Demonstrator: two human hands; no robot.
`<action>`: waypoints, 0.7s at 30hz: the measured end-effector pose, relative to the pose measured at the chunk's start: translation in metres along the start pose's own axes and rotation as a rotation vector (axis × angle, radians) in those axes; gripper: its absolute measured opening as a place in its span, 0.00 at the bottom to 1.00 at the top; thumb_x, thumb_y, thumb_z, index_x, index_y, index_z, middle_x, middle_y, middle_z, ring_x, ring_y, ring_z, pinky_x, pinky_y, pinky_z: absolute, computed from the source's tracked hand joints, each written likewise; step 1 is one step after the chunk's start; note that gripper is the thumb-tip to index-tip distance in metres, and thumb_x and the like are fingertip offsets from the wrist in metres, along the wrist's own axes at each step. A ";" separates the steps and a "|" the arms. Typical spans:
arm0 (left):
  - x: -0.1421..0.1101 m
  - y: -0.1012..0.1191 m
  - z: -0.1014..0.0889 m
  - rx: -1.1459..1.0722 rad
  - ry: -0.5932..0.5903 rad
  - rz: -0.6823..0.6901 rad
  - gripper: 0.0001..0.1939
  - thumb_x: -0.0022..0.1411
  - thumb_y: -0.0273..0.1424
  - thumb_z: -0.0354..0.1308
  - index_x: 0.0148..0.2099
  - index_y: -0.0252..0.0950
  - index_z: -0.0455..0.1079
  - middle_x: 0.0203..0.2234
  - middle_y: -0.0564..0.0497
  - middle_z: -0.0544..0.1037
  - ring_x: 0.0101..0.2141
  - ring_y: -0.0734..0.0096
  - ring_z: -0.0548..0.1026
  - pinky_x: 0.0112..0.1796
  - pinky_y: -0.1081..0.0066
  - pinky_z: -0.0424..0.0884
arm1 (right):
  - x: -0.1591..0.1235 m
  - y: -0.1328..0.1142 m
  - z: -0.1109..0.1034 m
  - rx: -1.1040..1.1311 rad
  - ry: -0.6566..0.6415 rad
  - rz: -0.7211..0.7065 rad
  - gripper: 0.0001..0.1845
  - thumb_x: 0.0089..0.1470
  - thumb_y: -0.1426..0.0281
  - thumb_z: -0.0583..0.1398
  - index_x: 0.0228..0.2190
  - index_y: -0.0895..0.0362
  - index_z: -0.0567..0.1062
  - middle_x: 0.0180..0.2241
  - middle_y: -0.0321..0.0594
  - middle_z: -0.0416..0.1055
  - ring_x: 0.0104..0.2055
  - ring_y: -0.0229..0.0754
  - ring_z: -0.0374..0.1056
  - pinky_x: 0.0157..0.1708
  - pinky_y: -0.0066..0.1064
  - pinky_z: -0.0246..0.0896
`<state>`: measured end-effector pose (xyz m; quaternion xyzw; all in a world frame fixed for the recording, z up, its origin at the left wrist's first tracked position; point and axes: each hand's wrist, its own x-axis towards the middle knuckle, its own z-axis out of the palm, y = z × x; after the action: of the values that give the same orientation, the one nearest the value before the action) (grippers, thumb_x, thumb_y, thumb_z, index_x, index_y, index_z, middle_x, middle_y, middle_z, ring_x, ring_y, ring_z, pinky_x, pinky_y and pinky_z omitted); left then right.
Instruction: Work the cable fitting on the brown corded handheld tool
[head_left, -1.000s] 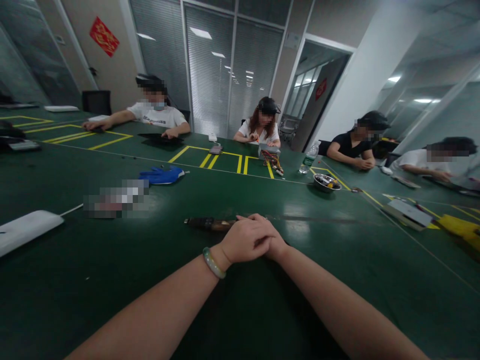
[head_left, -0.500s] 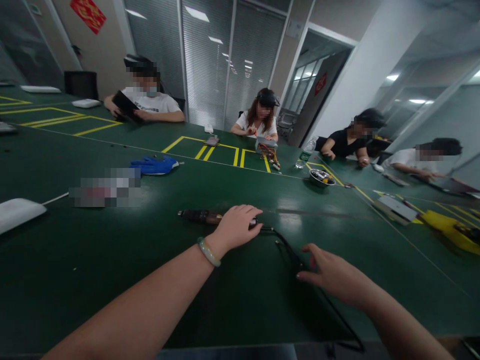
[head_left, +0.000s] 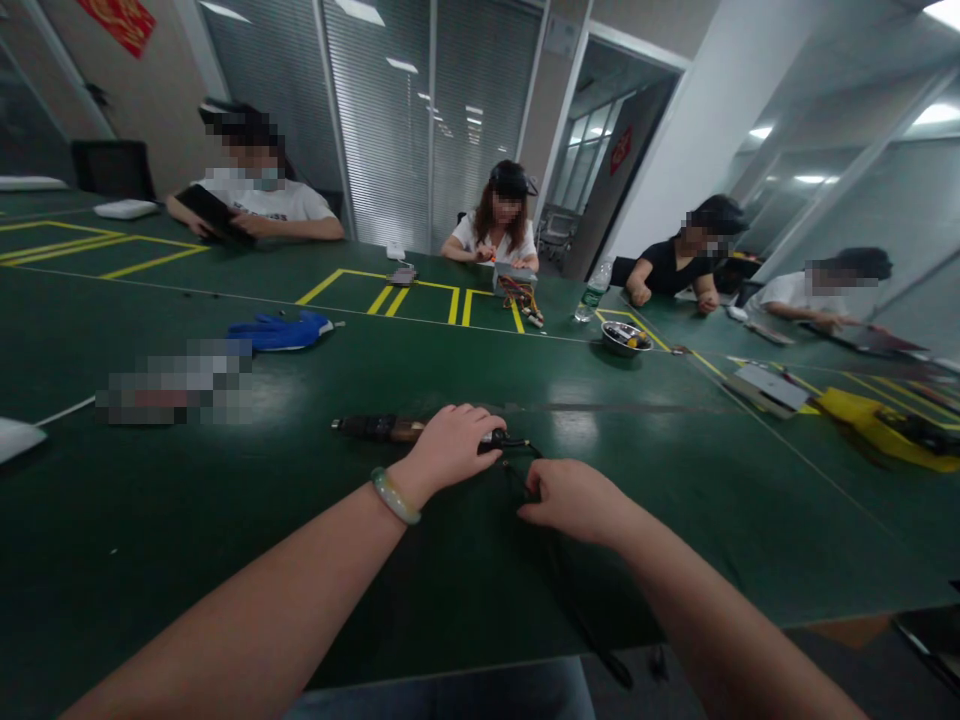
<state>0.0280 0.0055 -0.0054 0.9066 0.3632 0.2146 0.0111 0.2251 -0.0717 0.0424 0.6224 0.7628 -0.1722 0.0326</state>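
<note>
A dark, brownish rod-shaped tool (head_left: 379, 429) lies on the green table (head_left: 225, 500) straight ahead of me. My left hand (head_left: 450, 447), with a pale green bangle on the wrist, lies curled over the tool's right end. A black cord (head_left: 555, 570) runs from that end toward me and off the table's near edge. My right hand (head_left: 574, 497) pinches this cord just right of the left hand.
A blue glove (head_left: 281, 331) lies at the left. A metal bowl (head_left: 624, 338) and a water bottle (head_left: 592, 291) stand further back. Yellow things (head_left: 877, 425) and a grey device (head_left: 769, 385) are at the right. Several people sit along the far side.
My hands were clasped together over the tool. They parted, the right swung out to the right, then came back in and closed on the black cord. The view dipped toward the table edge.
</note>
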 end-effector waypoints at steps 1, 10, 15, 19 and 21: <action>0.000 0.001 -0.001 0.008 -0.003 -0.004 0.17 0.62 0.40 0.59 0.51 0.44 0.68 0.45 0.50 0.75 0.47 0.60 0.70 0.46 0.62 0.64 | 0.009 0.004 -0.004 0.035 -0.036 -0.032 0.10 0.49 0.62 0.64 0.30 0.55 0.76 0.29 0.36 0.73 0.29 0.40 0.66 0.26 0.29 0.50; 0.000 0.004 0.001 -0.010 0.006 -0.044 0.15 0.61 0.38 0.62 0.50 0.44 0.69 0.46 0.51 0.74 0.47 0.60 0.70 0.48 0.60 0.63 | 0.050 0.058 0.007 0.847 -0.361 -0.220 0.19 0.49 0.55 0.67 0.32 0.58 0.74 0.33 0.38 0.76 0.23 0.32 0.62 0.21 0.23 0.51; 0.001 0.003 -0.002 -0.045 0.005 -0.069 0.21 0.65 0.45 0.55 0.57 0.44 0.66 0.51 0.49 0.73 0.50 0.59 0.70 0.50 0.59 0.63 | 0.053 0.066 0.014 1.058 -0.367 -0.212 0.20 0.47 0.57 0.69 0.30 0.61 0.72 0.33 0.42 0.77 0.20 0.29 0.59 0.19 0.21 0.52; -0.002 -0.003 -0.006 -0.002 0.023 -0.152 0.25 0.68 0.47 0.48 0.60 0.39 0.63 0.52 0.45 0.73 0.50 0.58 0.70 0.50 0.58 0.64 | 0.053 0.064 0.012 1.046 -0.402 -0.195 0.20 0.48 0.57 0.68 0.31 0.61 0.73 0.34 0.43 0.77 0.21 0.29 0.61 0.20 0.21 0.53; -0.003 -0.008 -0.008 0.018 -0.006 -0.197 0.27 0.66 0.50 0.48 0.58 0.38 0.66 0.48 0.44 0.75 0.47 0.57 0.71 0.49 0.58 0.65 | 0.051 0.063 0.010 1.029 -0.396 -0.190 0.20 0.48 0.57 0.68 0.32 0.61 0.73 0.35 0.43 0.77 0.21 0.29 0.62 0.21 0.21 0.55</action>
<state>0.0177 0.0085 -0.0005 0.8671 0.4526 0.2067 0.0251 0.2724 -0.0166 0.0057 0.4422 0.6125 -0.6382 -0.1483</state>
